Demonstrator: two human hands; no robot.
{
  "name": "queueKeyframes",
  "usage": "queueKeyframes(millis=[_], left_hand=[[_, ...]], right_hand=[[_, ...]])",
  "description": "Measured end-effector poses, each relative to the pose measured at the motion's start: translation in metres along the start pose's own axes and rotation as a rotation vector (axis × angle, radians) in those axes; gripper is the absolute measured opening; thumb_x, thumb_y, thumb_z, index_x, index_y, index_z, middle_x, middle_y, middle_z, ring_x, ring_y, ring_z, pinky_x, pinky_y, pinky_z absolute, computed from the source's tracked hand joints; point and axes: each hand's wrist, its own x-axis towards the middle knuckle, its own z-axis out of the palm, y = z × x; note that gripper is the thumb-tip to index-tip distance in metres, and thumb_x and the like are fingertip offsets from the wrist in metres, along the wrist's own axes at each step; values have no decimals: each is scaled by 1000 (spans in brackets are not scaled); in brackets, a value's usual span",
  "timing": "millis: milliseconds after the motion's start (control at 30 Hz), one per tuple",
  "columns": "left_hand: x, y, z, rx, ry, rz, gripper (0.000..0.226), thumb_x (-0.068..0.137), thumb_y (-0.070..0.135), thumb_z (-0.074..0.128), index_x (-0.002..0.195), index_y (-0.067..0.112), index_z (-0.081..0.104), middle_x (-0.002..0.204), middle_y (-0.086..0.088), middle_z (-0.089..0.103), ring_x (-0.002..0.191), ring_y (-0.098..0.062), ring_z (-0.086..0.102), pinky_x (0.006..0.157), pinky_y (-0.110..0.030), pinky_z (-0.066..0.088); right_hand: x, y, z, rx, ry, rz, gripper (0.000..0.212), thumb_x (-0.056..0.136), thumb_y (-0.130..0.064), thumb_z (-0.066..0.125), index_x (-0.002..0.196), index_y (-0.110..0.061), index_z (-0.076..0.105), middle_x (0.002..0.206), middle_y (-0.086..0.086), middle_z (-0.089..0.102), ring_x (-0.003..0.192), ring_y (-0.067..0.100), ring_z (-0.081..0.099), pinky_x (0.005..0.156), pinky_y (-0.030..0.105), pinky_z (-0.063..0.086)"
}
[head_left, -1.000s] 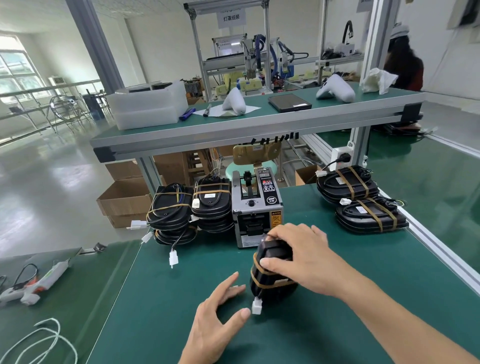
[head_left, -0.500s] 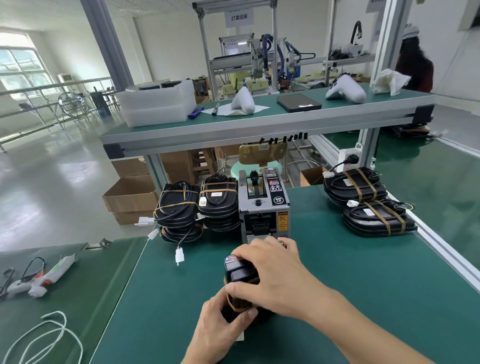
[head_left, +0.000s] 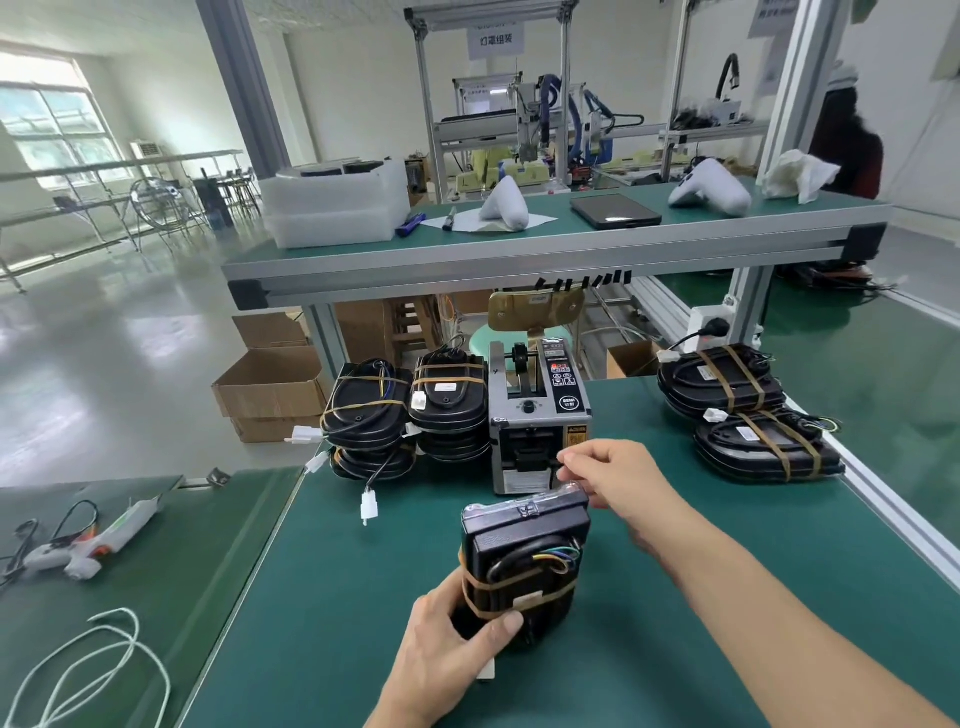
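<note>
The left hand (head_left: 447, 644) hides the black unit's (head_left: 524, 545) lower corner; the right hand's (head_left: 618, 488) fingertips seem blurred.

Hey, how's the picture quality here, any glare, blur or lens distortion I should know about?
Head view: the window is blown out and throws glare on the floor; the wide-angle lens makes the pillar lean; the right hand is slightly motion-blurred, while the black module gripped by the left hand looks fairly sharp.

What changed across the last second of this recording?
The left hand, open beside the banded black bundle before, now grips it. The right hand let go of it and moved forward to the tape dispenser outlet. The other black bundles beside the dispenser stayed put.
</note>
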Motion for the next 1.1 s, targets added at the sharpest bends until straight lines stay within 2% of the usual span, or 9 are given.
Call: queueKeyframes(millis=[100, 133, 233, 267, 400, 600, 767, 900, 1100], left_hand=[[0, 3, -1, -12, -3, 2, 49, 90, 62, 78, 129, 33, 71, 110, 8, 80, 100, -8, 75, 87, -21, 56], [0, 3, -1, -13, -5, 3, 49, 90, 62, 78, 129, 34, 71, 110, 9, 80, 100, -7, 75, 86, -20, 55], [1, 5, -1, -29, -4, 11, 49, 89, 63, 77, 129, 33, 72, 111, 10, 80, 103, -6, 75, 88, -16, 53], [1, 5, -1, -32, -2, 13, 49, 89, 63, 77, 128, 33, 72, 112, 10, 80, 104, -7, 75, 89, -16, 52], [0, 7, -1, -36, 3, 20, 47, 89, 63, 77, 128, 35, 72, 113, 11, 80, 106, -8, 74, 88, -15, 52], [0, 8, -1, -55, -11, 23, 47, 92, 57, 77, 131, 33, 71, 117, 10, 79, 111, -10, 74, 92, -17, 53], [0, 7, -2, -47, -6, 19, 46, 91, 59, 78, 129, 33, 72, 113, 10, 80, 106, -11, 75, 91, -20, 54], [0, 6, -1, -51, -6, 19, 44, 91, 57, 78, 127, 32, 73, 111, 8, 81, 103, -12, 75, 90, -23, 56], [0, 6, -1, -66, 14, 15, 43, 90, 58, 79, 125, 35, 73, 109, 10, 81, 102, -11, 76, 87, -17, 53]], right_hand=[[18, 6, 9, -9, 71, 75, 18, 95, -11, 68, 79, -13, 78, 68, -2, 77, 42, -1, 54, 45, 14, 43], [23, 6, 13, 3, 83, 87, 20, 94, -8, 68, 77, -12, 77, 67, -1, 76, 45, 2, 56, 46, 14, 44], [33, 4, 22, 79, 77, 102, 23, 92, 0, 67, 73, -8, 77, 70, 7, 76, 60, 19, 64, 69, 31, 57], [35, 3, 25, 101, 71, 102, 23, 92, 1, 66, 74, -7, 77, 72, 9, 76, 59, 20, 64, 71, 33, 57], [39, 0, 34, 171, 67, 123, 17, 93, 2, 67, 79, -5, 74, 80, 13, 76, 57, 20, 66, 64, 29, 57], [45, -1, 38, 216, 112, 169, 11, 92, -1, 68, 84, -3, 75, 84, 13, 78, 58, 17, 69, 44, 18, 48], [52, -1, 42, 272, 129, 238, 10, 91, -2, 70, 81, -1, 73, 80, 11, 78, 50, 10, 68, 41, 17, 46], [56, 1, 48, 307, 169, 281, 9, 88, -4, 73, 79, -2, 74, 75, 7, 78, 51, 8, 70, 44, 19, 47], [64, 4, 57, 361, 213, 358, 9, 84, -7, 79, 81, -1, 74, 65, 4, 76, 50, 8, 71, 50, 23, 50]])
